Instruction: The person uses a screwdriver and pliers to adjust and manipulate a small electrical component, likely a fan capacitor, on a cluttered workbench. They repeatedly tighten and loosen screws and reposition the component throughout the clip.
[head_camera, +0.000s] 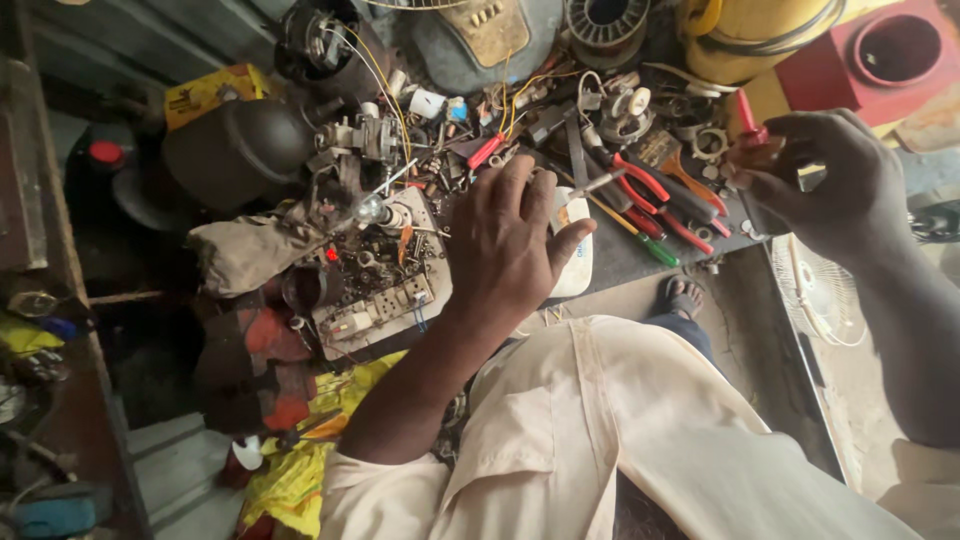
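Head view: left hand (510, 245) is spreading flat, empty, over the white box (575, 262) at the bench's near edge; right hand (825, 185) is pinching a red-capped part (752, 140) above the pliers (650, 190), best kept steady.

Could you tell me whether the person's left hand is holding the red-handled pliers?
No, the left hand rests spread flat on the cluttered bench with nothing gripped, while the red-handled pliers lie untouched to its right.

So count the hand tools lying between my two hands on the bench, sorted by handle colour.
Red-handled pliers: 2
Green-handled screwdriver: 1
Orange-handled tool: 1
Total: 4, as far as the clutter lets me tell.
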